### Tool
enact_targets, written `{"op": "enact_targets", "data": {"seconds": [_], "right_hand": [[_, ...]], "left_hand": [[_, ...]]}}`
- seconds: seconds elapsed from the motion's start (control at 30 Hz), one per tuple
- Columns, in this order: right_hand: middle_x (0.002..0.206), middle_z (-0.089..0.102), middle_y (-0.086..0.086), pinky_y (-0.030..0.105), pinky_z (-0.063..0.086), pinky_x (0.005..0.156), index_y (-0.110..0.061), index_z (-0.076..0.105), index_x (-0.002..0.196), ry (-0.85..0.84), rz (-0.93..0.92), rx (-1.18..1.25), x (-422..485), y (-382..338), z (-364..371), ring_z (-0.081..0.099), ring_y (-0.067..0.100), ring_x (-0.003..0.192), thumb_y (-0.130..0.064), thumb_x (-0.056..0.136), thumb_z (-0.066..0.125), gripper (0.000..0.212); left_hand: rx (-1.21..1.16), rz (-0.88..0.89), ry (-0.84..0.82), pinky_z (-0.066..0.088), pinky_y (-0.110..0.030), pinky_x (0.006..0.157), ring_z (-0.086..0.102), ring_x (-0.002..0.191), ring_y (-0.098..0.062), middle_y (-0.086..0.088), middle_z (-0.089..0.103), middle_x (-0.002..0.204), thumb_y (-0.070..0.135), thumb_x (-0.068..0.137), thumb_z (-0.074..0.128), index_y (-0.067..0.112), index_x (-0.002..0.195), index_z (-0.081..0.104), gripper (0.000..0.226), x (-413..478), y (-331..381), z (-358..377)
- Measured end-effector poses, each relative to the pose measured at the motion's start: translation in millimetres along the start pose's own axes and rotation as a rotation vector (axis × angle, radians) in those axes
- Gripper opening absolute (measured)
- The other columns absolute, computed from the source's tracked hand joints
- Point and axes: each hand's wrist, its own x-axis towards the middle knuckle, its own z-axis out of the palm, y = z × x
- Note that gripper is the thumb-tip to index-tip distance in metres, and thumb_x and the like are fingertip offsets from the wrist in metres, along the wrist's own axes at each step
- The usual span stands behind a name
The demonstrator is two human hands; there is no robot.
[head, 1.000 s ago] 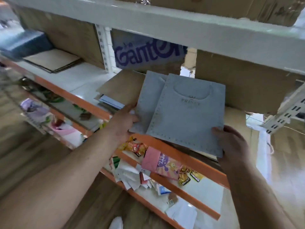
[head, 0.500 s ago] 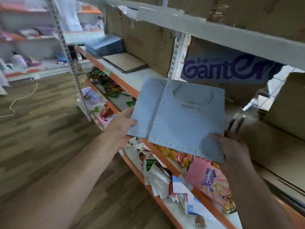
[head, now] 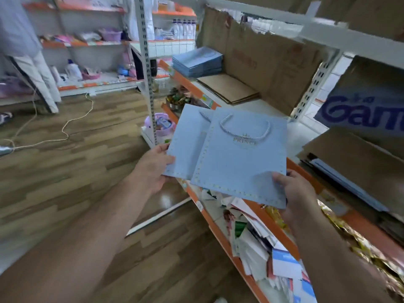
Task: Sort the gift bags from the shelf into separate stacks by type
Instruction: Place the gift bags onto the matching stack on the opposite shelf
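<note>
Shop shelf on right. Two flat blue bags fanned above its edge: left hand pinches the rear one, right hand the front corner. Probably headed for the matching blue stack at the far end.

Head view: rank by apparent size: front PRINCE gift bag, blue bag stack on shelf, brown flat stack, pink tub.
1. front PRINCE gift bag, nearest the camera, which inflates it.
2. brown flat stack and blue bag stack: too alike to rank.
3. pink tub, partly hidden.

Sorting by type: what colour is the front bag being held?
The front bag is light blue; head view.
</note>
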Motion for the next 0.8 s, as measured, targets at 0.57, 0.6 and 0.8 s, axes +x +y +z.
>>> {"op": "enact_targets", "data": {"seconds": [0.57, 0.6, 0.8], "right_hand": [[0.097, 0.077, 0.007, 0.054, 0.061, 0.076, -0.014, 0.068, 0.101, -0.185, 0.038, -0.04, 194, -54, 220, 0.072, 0.033, 0.089, -0.007, 0.096, 0.06, 0.011], [0.096, 0.077, 0.007, 0.051, 0.062, 0.072, -0.013, 0.067, 0.102, -0.198, 0.037, -0.034, 206, -61, 231, 0.073, 0.032, 0.087, -0.006, 0.096, 0.06, 0.012], [0.107, 0.074, 0.017, 0.046, 0.06, 0.069, -0.007, 0.066, 0.104, -0.196, -0.014, -0.034, 275, -95, 293, 0.07, 0.039, 0.096, -0.002, 0.095, 0.06, 0.012]], "left_hand": [[-0.018, 0.056, 0.21, 0.055, -0.026, 0.049, 0.067, 0.077, -0.016, 0.002, 0.07, 0.097, -0.009, 0.098, 0.045, 0.02, 0.105, 0.06, 0.034, 219, 111, -58], [-0.012, 0.063, 0.219, 0.057, -0.027, 0.054, 0.067, 0.079, -0.018, 0.0, 0.07, 0.099, -0.008, 0.098, 0.045, 0.018, 0.11, 0.06, 0.032, 234, 120, -57], [0.028, 0.074, 0.232, 0.053, -0.04, 0.077, 0.065, 0.091, -0.028, -0.015, 0.068, 0.112, -0.006, 0.101, 0.044, 0.004, 0.123, 0.058, 0.027, 322, 163, -53]]}}
